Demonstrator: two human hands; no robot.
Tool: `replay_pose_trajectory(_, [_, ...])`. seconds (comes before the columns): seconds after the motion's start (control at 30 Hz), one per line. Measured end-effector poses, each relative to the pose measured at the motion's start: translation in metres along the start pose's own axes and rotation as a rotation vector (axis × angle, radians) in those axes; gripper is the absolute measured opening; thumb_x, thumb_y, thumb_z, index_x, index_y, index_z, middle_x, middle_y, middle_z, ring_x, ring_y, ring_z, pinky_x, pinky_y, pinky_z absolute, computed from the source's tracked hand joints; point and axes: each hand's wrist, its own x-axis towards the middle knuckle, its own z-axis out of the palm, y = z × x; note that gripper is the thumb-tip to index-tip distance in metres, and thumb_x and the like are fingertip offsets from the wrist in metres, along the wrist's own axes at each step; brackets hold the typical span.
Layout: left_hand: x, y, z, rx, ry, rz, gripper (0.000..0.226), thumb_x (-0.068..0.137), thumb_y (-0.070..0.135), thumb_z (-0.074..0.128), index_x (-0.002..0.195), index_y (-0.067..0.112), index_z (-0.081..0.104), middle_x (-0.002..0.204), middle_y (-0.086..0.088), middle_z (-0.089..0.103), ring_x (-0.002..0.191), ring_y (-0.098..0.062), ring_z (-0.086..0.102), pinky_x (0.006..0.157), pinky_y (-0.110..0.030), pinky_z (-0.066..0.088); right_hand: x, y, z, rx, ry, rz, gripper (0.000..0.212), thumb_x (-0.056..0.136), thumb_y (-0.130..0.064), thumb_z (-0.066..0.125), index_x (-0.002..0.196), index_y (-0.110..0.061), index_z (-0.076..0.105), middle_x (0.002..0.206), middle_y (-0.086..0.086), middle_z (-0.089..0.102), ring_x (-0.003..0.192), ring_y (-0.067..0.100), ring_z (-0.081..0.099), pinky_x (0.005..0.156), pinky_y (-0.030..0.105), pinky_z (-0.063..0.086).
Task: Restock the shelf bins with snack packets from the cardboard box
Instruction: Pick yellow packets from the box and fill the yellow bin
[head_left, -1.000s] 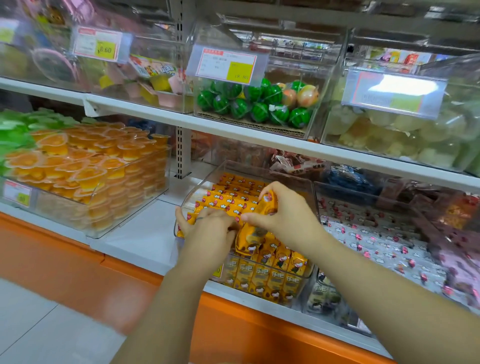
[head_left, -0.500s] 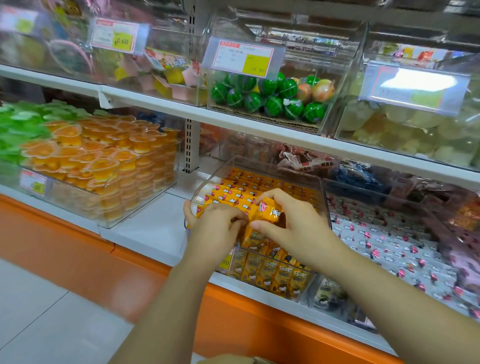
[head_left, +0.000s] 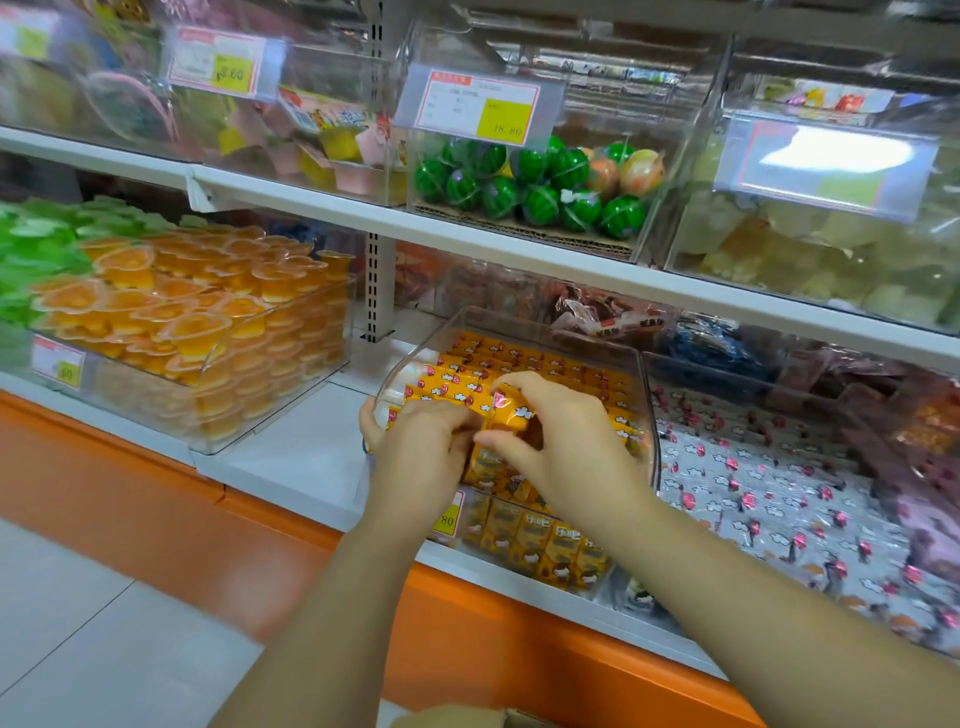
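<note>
- Lowered onto the row since a second ago: orange packet (head_left: 511, 413), pinched by right hand (head_left: 566, 452).
- Curled over front-row packets (head_left: 447, 387) in clear bin (head_left: 647, 405): left hand (head_left: 421, 457).

Lower white shelf (head_left: 291, 447), orange-fronted, carried three clear bins side by side: jelly-cup bin (head_left: 296, 400) left, yellow snack-packet bin (head_left: 545, 326) middle, white-packet bin (head_left: 675, 613) right.

Cardboard box (head_left: 519, 721) cropped by bottom edge; upper-left label (head_left: 215, 62) blurred.

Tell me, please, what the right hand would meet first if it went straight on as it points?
Probably the left hand, just beyond the fingertips of the right hand; depth is unclear.
</note>
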Motion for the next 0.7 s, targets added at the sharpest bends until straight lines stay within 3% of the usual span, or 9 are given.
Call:
replay_pose_trajectory(0.17, [0.001,0.002,0.000,0.034,-0.059,0.000,0.039,0.096,0.014,0.044,0.064,0.035,0.041,0.086,0.012,0.052,0.116,-0.013,0.046,0.114,-0.046,-0.005,-0.008,0.003,0.007,-0.030,-0.037,-0.048,0.046,0.086,-0.037,0.066,0.127,-0.022,0.053,0.121,-0.006,0.060,0.106,0.009,0.054,0.086,0.013,0.035])
replay_pose_trajectory(0.23, [0.004,0.001,-0.003,-0.031,-0.080,-0.005,0.029,0.099,0.023,0.044,0.086,0.041,0.063,0.103,0.013,0.062,0.121,-0.009,0.044,0.113,-0.044,-0.007,-0.003,0.007,0.006,0.017,-0.069,0.047,0.042,0.085,-0.036,0.067,0.124,-0.023,0.054,0.107,-0.006,0.065,0.088,0.007,0.059,0.076,0.016,0.041])
replay_pose_trajectory(0.3, [0.005,0.001,-0.008,-0.075,-0.099,-0.016,0.025,0.099,0.027,0.047,0.110,0.038,0.066,0.118,0.017,0.062,0.125,-0.006,0.043,0.112,-0.041,-0.007,0.004,0.010,0.004,0.140,-0.097,0.145,0.039,0.085,-0.034,0.067,0.120,-0.021,0.055,0.095,-0.006,0.068,0.067,0.005,0.065,0.064,0.019,0.051])
replay_pose_trajectory(0.37, [0.005,0.000,-0.015,-0.063,-0.153,-0.018,0.025,0.099,0.026,0.046,0.112,0.037,0.065,0.112,0.018,0.062,0.121,-0.006,0.046,0.113,-0.044,-0.007,0.011,0.010,0.001,0.235,-0.169,0.184,0.032,0.086,-0.032,0.067,0.113,-0.019,0.056,0.090,-0.002,0.069,0.059,0.006,0.067,0.058,0.023,0.056])
replay_pose_trajectory(0.5, [0.006,-0.003,-0.027,-0.001,-0.216,-0.017,0.025,0.100,0.030,0.044,0.107,0.043,0.063,0.096,0.022,0.058,0.109,-0.005,0.050,0.113,-0.052,-0.007,0.021,0.014,0.006,0.151,-0.308,0.160,0.027,0.087,-0.033,0.067,0.102,-0.014,0.055,0.086,0.000,0.067,0.058,0.008,0.068,0.059,0.031,0.057])
replay_pose_trajectory(0.6, [0.007,-0.010,-0.033,-0.032,-0.235,-0.050,0.026,0.100,0.027,0.045,0.110,0.045,0.061,0.090,0.024,0.058,0.095,-0.005,0.052,0.115,-0.053,-0.006,0.018,0.017,0.020,0.114,-0.332,0.180,0.028,0.088,-0.032,0.065,0.108,-0.019,0.051,0.087,0.001,0.065,0.057,0.006,0.065,0.054,0.020,0.050])
replay_pose_trajectory(0.7, [0.003,-0.010,-0.032,-0.108,-0.292,-0.046,0.024,0.099,0.028,0.047,0.113,0.044,0.058,0.098,0.026,0.057,0.101,-0.002,0.048,0.115,-0.054,-0.004,0.014,0.018,0.031,0.027,-0.286,0.145,0.023,0.090,-0.035,0.061,0.102,-0.016,0.054,0.083,-0.001,0.058,0.066,0.012,0.062,0.058,0.021,0.045])
